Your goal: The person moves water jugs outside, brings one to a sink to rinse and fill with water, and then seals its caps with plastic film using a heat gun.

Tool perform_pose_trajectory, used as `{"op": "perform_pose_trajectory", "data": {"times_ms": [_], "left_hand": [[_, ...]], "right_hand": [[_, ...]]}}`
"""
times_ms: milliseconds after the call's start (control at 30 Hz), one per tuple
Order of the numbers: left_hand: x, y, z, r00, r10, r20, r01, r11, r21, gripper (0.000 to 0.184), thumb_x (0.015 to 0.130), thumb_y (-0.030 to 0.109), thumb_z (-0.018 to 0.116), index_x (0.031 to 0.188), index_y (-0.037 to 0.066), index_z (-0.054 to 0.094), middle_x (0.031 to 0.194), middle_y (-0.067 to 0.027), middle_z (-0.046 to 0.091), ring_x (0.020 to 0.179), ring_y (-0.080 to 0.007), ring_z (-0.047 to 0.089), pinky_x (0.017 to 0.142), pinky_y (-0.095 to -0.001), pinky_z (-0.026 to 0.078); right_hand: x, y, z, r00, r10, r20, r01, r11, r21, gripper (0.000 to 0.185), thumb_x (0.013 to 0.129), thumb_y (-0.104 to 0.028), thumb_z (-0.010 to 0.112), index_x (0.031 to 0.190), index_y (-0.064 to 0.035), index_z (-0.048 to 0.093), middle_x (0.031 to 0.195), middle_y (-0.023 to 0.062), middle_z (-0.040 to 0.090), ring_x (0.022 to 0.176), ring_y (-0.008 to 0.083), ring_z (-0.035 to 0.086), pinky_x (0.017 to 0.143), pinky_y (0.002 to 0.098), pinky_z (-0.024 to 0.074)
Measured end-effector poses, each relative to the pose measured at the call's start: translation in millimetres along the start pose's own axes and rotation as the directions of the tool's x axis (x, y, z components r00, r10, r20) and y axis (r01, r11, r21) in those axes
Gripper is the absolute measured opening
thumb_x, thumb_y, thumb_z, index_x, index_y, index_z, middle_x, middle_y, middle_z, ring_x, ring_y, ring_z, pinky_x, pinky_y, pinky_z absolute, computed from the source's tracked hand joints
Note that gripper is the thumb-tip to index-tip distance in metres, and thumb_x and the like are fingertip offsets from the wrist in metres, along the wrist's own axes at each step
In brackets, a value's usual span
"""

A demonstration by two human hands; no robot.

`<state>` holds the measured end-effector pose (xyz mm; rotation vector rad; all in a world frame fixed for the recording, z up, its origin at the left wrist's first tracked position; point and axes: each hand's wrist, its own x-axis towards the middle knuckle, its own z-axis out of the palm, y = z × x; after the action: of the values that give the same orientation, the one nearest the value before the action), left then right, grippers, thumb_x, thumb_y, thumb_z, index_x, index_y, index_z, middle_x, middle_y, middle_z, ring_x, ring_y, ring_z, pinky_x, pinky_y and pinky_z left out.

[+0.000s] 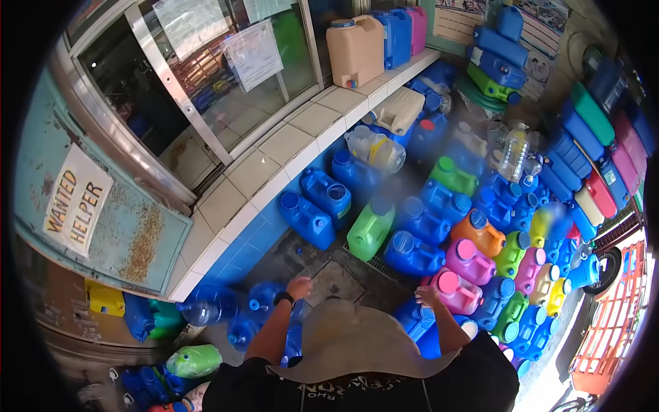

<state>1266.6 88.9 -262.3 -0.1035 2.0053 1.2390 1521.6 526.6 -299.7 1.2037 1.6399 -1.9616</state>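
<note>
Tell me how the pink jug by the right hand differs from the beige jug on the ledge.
Place: the pink jug sits low down, while the beige jug stands upright on the tiled ledge.
Hand: the right hand is at the pink jug, contact unclear; no hand is near the beige jug.
Cap: the pink jug's is bright pink, the beige jug's tan.
Shared: both are capped.
</note>
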Motion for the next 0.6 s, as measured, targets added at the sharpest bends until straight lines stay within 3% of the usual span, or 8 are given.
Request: {"op": "perform_pose_trajectory", "data": {"times_ms": [33,100,167,200,267,333,367,600], "left_hand": [[25,41,-10,0.993,0.114,0.028,-0.116,0.989,0.093,0.016,0.078,0.023,0.064,0.078,0.007,0.063,0.065,-0.0025,0.058,0.055,-0.0132,0.057,0.05,-0.0293,0.047],[55,131,-17,0.956,0.293,-0.008,-0.292,0.953,-0.08,0.021,0.081,0.022,0.064,0.091,0.004,0.063,0.074,-0.0016,0.061,0.057,-0.0108,0.057,0.051,-0.0273,0.047],[125,196,-40,0.876,0.463,0.135,-0.463,0.886,-0.029,0.028,0.081,0.022,0.066,0.101,0.002,0.061,0.08,-0.0037,0.063,0.06,-0.0097,0.057,0.054,-0.0256,0.048],[145,243,-50,0.844,0.502,0.187,-0.512,0.859,0.001,0.028,0.082,0.022,0.065,0.101,0.002,0.061,0.08,-0.0041,0.063,0.06,-0.0099,0.057,0.055,-0.026,0.048],[202,341,-72,0.754,0.588,0.293,-0.635,0.766,0.097,0.03,0.082,0.023,0.066,0.102,0.001,0.06,0.08,-0.0058,0.064,0.063,-0.0112,0.059,0.058,-0.0269,0.049],[246,449,-91,0.673,0.669,0.314,-0.736,0.646,0.201,0.028,0.081,0.022,0.065,0.101,0.002,0.061,0.085,-0.0096,0.066,0.074,-0.0152,0.063,0.065,-0.0286,0.051],[283,498,-99,0.472,0.811,0.347,-0.876,0.384,0.294,0.026,0.08,0.022,0.066,0.099,0.004,0.062,0.087,-0.0091,0.067,0.076,-0.0169,0.063,0.068,-0.0298,0.051],[411,843,-107,0.113,0.987,0.115,-0.726,0.003,0.688,0.034,0.075,0.032,0.064,0.1,0.008,0.064,0.101,-0.0147,0.062,0.094,-0.0322,0.058,0.082,-0.0406,0.046]], "right_hand": [[19,-6,-9,0.973,0.019,0.229,-0.091,0.948,0.306,0.003,0.082,-0.016,0.051,0.081,-0.0191,0.051,0.069,-0.0025,0.049,0.048,0.0097,0.046,0.036,0.0224,0.0285],[19,-27,8,0.993,0.075,-0.093,-0.073,0.997,0.033,0.006,0.079,-0.02,0.049,0.077,-0.0211,0.044,0.07,-0.0027,0.042,0.052,0.0124,0.043,0.035,0.0261,0.0275],[62,24,-11,0.986,0.168,0.017,-0.164,0.925,0.342,0.004,0.079,-0.023,0.046,0.081,-0.0209,0.046,0.074,-0.0012,0.046,0.058,0.0174,0.047,0.038,0.0307,0.0335],[69,63,-18,0.998,0.053,0.025,-0.053,0.999,0.001,0.005,0.079,-0.024,0.046,0.082,-0.0203,0.047,0.073,-0.0001,0.047,0.059,0.0189,0.048,0.041,0.0332,0.0364],[53,82,11,0.976,0.187,-0.111,-0.104,0.851,0.515,0.009,0.081,-0.024,0.046,0.081,-0.0175,0.051,0.071,0.0027,0.051,0.058,0.0215,0.05,0.048,0.0385,0.0419],[37,110,36,0.856,0.492,-0.156,-0.338,0.762,0.552,0.019,0.08,-0.03,0.057,0.089,-0.0128,0.059,0.079,0.0059,0.059,0.073,0.0227,0.06,0.054,0.0386,0.0458],[4,90,81,0.874,0.415,-0.252,-0.342,0.895,0.288,0.019,0.086,-0.03,0.049,0.087,-0.0136,0.059,0.069,0.0036,0.056,0.057,0.0197,0.054,0.045,0.0384,0.0424],[-50,-6,161,0.742,0.621,-0.253,-0.339,0.673,0.658,0.018,0.085,-0.028,0.051,0.09,-0.013,0.058,0.072,0.0044,0.057,0.06,0.021,0.056,0.048,0.039,0.0434]]}}
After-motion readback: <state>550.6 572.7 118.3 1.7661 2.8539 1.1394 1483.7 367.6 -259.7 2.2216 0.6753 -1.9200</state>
